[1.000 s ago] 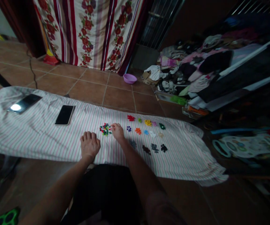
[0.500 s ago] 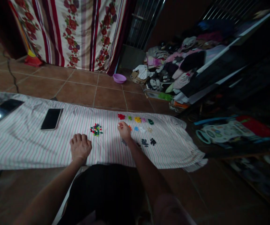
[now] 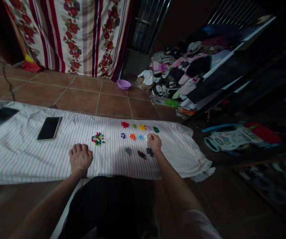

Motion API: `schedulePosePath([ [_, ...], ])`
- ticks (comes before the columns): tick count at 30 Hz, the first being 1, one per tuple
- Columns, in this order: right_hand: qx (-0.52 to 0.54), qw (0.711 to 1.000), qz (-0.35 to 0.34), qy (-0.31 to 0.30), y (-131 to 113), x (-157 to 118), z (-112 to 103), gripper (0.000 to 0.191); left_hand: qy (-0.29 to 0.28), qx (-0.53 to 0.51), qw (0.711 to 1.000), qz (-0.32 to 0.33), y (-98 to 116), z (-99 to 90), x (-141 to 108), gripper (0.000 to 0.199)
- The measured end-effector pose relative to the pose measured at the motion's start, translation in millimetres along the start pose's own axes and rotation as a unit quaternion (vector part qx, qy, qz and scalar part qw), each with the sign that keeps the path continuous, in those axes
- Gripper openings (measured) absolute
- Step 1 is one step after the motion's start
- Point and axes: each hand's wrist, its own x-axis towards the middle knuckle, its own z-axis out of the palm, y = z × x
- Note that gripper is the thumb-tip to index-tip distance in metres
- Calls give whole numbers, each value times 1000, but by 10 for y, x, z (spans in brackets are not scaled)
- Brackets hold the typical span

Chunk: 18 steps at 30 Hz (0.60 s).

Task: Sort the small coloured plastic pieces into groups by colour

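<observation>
My right hand (image 3: 155, 142) is closed in a pinch at the white pile (image 3: 146, 137); whatever lies between the fingertips is too small to make out. Resting on the striped cloth (image 3: 110, 162), my left hand (image 3: 80, 157) has its fingers apart and holds nothing. A mixed pile of small coloured pieces (image 3: 98, 139) lies just beyond it. Sorted piles stand in rows: red (image 3: 125, 124), yellow (image 3: 142, 127), dark green (image 3: 156, 129), dark blue (image 3: 123, 135), orange (image 3: 132, 136), light blue (image 3: 140, 137), grey (image 3: 128, 151) and dark brown (image 3: 141, 154).
A phone (image 3: 49, 128) lies left of the mixed pile, with a shiny dark device (image 3: 1, 117) farther left. Beyond the cloth, a purple basin (image 3: 124, 84) sits on the tiled floor. Heaped clothes (image 3: 182, 64) are at the back right.
My right hand has moved right, from near the red and orange piles to the white one, uncovering the dark blue pile. My left hand stays on the cloth. The view has shifted slightly.
</observation>
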Motion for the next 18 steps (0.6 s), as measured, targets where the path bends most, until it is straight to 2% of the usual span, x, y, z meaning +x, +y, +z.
schedulePosePath([
  [9, -77, 994, 47, -67, 64, 148, 9, 31, -11, -8, 1000, -1, 7, -14, 11, 27],
  [18, -98, 989, 28, -110, 92, 182, 151, 36, -15, -13, 1000, -5, 14, -35, 11, 26],
])
